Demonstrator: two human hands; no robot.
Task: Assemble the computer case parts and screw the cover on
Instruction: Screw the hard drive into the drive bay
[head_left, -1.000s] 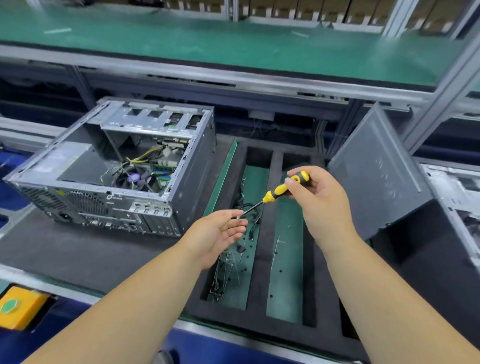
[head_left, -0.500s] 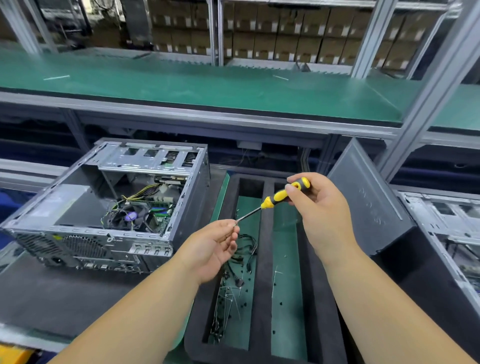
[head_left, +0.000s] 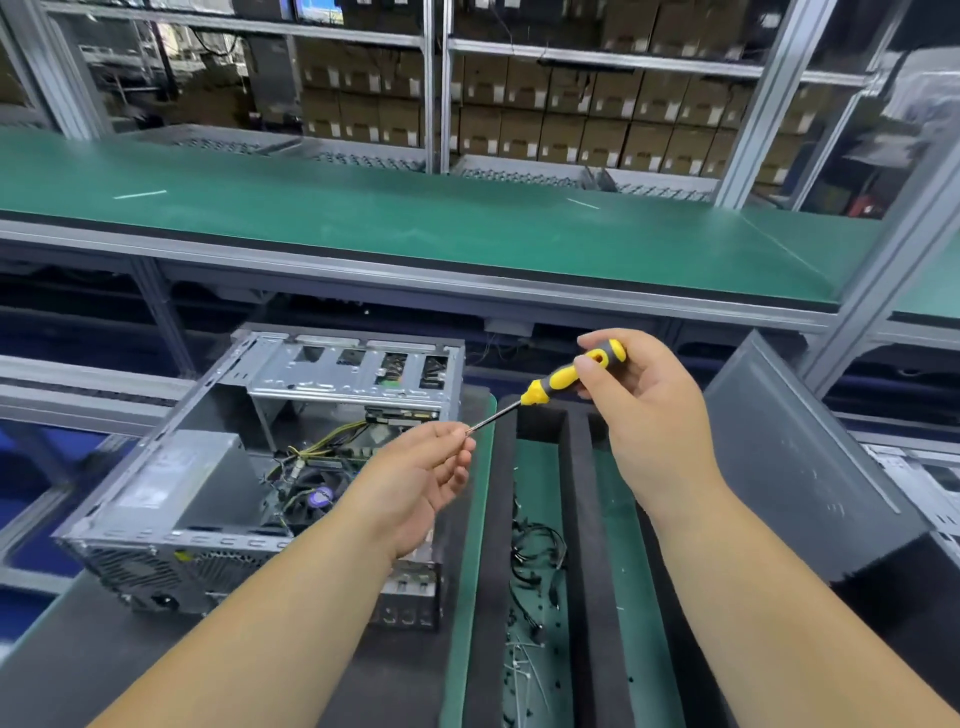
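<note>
both bare forearms reach up from the bottom edge of the view and meet over the middle of the bench (head_left: 78, 670). the right hand (head_left: 652, 415) is raised, wrist bent back a little, back of the hand toward the camera, and its fingers (head_left: 589, 366) are curled shut around the yellow and black handle of a screwdriver (head_left: 558, 382). the thumb sits on the near side of the handle and the fingertips wrap over the far end. the tool slopes down to the left, its thin metal shaft running toward the left hand (head_left: 421, 486).

the left hand is lower, palm turned up and to the right, thumb and forefinger pinched together at the tip of the shaft. whether something small is held between them cannot be told; the other fingers are loosely bent.

the open computer case (head_left: 208, 499) lies on its side on the dark mat at the left part of the bench, under and behind the left forearm, with wiring and a fan showing inside. the grey side cover (head_left: 789, 462) leans tilted at the right edge, just beside the right forearm. between them sits a black foam tray (head_left: 576, 519) with green-floored slots holding black cables and small loose pieces.
</note>
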